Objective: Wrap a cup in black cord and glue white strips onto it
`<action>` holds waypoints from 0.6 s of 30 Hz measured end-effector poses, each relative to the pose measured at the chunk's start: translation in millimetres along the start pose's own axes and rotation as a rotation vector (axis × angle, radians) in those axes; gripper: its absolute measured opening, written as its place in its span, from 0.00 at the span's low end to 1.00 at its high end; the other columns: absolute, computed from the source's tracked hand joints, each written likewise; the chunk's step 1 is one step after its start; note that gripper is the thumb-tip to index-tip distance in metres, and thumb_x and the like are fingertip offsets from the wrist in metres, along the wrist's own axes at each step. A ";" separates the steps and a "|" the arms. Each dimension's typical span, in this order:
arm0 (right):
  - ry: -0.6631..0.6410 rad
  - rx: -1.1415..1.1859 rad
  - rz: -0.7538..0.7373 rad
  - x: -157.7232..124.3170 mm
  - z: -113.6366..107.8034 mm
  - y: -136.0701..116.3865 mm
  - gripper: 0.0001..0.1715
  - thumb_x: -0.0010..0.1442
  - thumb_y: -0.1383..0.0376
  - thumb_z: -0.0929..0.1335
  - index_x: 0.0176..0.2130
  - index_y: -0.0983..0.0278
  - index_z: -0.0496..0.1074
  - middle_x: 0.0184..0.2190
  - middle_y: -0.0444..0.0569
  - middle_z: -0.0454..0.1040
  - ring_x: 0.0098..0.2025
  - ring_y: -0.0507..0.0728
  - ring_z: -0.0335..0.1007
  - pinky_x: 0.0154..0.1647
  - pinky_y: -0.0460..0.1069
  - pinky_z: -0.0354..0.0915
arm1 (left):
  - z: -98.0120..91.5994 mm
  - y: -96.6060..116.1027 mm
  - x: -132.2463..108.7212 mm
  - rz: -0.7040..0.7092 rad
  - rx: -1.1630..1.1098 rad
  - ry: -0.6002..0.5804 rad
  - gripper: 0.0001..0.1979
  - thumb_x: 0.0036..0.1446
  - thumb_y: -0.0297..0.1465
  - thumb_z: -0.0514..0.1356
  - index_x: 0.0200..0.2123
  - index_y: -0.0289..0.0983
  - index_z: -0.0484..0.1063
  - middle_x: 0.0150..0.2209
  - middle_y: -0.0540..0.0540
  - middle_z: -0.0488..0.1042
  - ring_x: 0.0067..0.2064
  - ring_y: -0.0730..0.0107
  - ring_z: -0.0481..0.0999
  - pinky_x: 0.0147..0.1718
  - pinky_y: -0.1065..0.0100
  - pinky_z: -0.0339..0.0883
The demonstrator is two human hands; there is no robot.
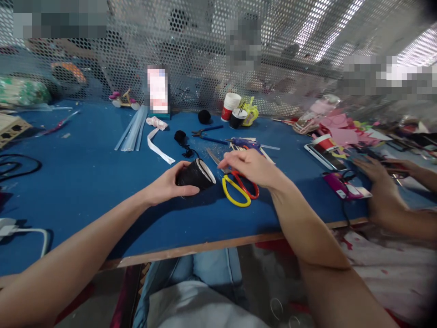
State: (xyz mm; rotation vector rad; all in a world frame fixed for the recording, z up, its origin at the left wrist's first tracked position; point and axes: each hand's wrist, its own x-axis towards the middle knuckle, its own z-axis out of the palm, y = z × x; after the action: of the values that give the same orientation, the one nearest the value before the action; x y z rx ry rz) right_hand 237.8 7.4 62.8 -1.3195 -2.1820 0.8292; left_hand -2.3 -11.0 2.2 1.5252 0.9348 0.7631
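Observation:
My left hand (167,184) is wrapped round a black paper cup (196,174) lying on its side on the blue table (85,173), its white-rimmed mouth turned right. My right hand (249,166) hovers just right of the cup above the yellow-and-red scissors (239,187), fingers curled loosely toward the cup, with nothing visibly in them.
Behind lie blue-handled pliers (206,133), a blue glue gun (244,143), clear glue sticks (133,127), white ribbon (155,136), black pom-poms (204,116) and stacked cups (232,107). Another person's hands (378,182) work at the right beside a phone (322,155) and pink paper. A mesh screen backs the table.

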 end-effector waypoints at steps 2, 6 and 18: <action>-0.143 0.127 -0.022 -0.6 11.5 -12.7 0.26 0.61 0.49 0.60 0.34 0.65 0.76 0.34 0.50 0.77 0.37 0.55 0.71 0.40 0.49 0.62 | 0.5 1.9 -1.4 0.019 0.052 -0.021 0.30 0.44 0.38 0.67 0.49 0.36 0.62 0.37 0.48 0.68 0.33 0.72 0.68 0.29 0.72 0.64; -0.244 0.326 -0.031 3.0 27.6 -14.4 0.21 0.60 0.53 0.63 0.30 0.66 0.73 0.24 0.45 0.72 0.29 0.51 0.67 0.32 0.46 0.61 | 0.7 2.7 -2.3 0.009 0.074 -0.080 0.29 0.46 0.40 0.65 0.49 0.36 0.61 0.35 0.50 0.66 0.31 0.75 0.66 0.27 0.73 0.62; 0.000 0.456 -0.175 1.0 27.7 -10.6 0.13 0.50 0.58 0.72 0.30 0.64 0.70 0.28 0.44 0.69 0.30 0.50 0.63 0.33 0.47 0.62 | 2.7 4.9 -1.9 -0.072 0.035 -0.093 0.23 0.48 0.43 0.62 0.44 0.37 0.65 0.33 0.49 0.67 0.33 0.71 0.68 0.29 0.71 0.65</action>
State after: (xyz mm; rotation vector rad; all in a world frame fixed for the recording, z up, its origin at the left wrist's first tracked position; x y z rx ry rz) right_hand 212.7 -2.8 50.5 -0.8902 -1.9177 1.1657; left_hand -0.2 -14.2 6.7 1.5355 0.9327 0.6226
